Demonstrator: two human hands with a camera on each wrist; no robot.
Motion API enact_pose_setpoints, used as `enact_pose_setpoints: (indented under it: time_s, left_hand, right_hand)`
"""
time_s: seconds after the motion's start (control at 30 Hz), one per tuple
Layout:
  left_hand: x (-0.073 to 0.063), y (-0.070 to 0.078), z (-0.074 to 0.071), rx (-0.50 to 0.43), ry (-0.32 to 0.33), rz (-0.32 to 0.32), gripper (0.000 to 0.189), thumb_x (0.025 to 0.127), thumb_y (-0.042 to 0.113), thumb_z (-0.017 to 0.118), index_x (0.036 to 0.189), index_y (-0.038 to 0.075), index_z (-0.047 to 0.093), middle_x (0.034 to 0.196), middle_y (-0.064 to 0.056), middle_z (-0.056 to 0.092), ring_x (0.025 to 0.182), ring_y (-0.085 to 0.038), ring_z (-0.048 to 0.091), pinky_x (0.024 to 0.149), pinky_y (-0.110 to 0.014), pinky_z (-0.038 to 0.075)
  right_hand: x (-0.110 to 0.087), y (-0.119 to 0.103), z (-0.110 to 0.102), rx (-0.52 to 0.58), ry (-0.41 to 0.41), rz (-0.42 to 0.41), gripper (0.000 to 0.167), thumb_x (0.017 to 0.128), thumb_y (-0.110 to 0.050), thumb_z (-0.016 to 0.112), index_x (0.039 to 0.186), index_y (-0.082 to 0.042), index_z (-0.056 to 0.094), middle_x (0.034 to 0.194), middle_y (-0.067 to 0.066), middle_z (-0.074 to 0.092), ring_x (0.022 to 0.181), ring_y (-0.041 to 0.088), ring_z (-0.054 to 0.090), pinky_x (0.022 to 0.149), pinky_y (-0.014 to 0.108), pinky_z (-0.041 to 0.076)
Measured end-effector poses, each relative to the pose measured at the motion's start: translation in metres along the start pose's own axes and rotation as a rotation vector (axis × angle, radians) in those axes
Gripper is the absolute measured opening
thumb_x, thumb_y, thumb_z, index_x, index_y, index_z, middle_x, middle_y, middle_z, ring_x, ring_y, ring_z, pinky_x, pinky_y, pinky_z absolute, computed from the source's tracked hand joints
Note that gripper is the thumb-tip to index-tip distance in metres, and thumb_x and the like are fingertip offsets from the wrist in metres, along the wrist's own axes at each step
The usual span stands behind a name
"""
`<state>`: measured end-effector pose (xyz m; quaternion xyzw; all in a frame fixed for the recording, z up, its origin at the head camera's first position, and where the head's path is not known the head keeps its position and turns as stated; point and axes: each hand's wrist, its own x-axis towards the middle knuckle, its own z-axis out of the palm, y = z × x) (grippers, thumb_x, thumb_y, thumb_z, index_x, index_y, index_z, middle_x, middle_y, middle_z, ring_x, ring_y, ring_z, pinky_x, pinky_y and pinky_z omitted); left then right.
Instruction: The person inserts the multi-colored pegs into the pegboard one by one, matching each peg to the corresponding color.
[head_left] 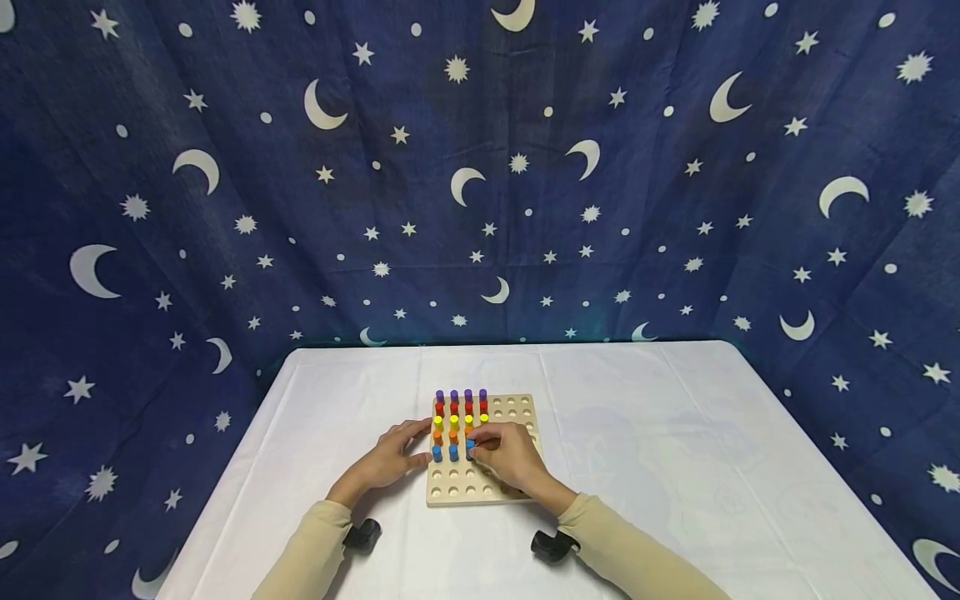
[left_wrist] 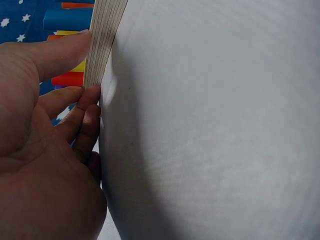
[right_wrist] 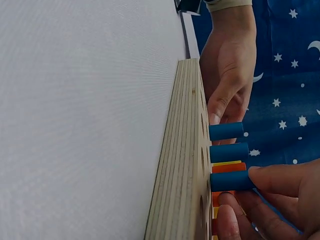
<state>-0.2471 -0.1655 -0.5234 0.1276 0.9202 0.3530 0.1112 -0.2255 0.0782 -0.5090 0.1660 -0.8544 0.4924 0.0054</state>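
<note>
A pale wooden pegboard (head_left: 452, 501) lies on the table with coloured pegs upright in rows on its left half. My right hand (head_left: 513, 457) pinches the third blue peg (right_wrist: 231, 181), which stands with its lower end at the board face in the right wrist view. Two other blue pegs (head_left: 437, 453) stand to its left in the same row. Against the board's left edge rests my left hand (head_left: 387, 457), its thumb and fingertips touching the side in the left wrist view. My right hand hides part of the orange row and nearby holes.
Behind the blue row stand orange pegs (head_left: 453, 437), yellow pegs (head_left: 453, 422), red pegs (head_left: 453, 409) and purple pegs (head_left: 453, 395). Bare holes show at the board's right and front. A white cloth covers the table (head_left: 660, 450); a dark blue star-and-moon curtain (head_left: 517, 208) hangs behind.
</note>
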Motion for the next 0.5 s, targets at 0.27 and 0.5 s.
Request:
enact_pose_setpoints:
  time_s: [0.27,0.5]
  left_hand:
    - [-0.0018,0.0012,-0.0014,-0.009,-0.011,-0.010,0.064,0.090,0.029,0.071,0.147,0.017,0.046,0.145,-0.008,0.052,0.139,-0.033,0.041,0.117,-0.060,0.024]
    - [-0.0018,0.0015,-0.0013,-0.004,-0.011,-0.013,0.063,0.090,0.029,0.071,0.147,0.017,0.046,0.145,-0.008,0.052,0.138,-0.033,0.041,0.117,-0.060,0.025]
  right_hand:
    - [-0.0009,0.0052,0.0025,-0.054,-0.022,-0.021,0.015,0.083,-0.008,0.076,0.098,-0.009,0.076,0.092,0.004,0.076,0.076,0.004,0.069,0.069,0.018,0.054]
    - [-0.0020,0.0024,-0.0058,-0.071,-0.046,-0.021,0.018,0.086,-0.010,0.073,0.104,-0.011,0.076,0.094,0.001,0.077,0.081,0.008,0.070,0.073,0.022,0.057]
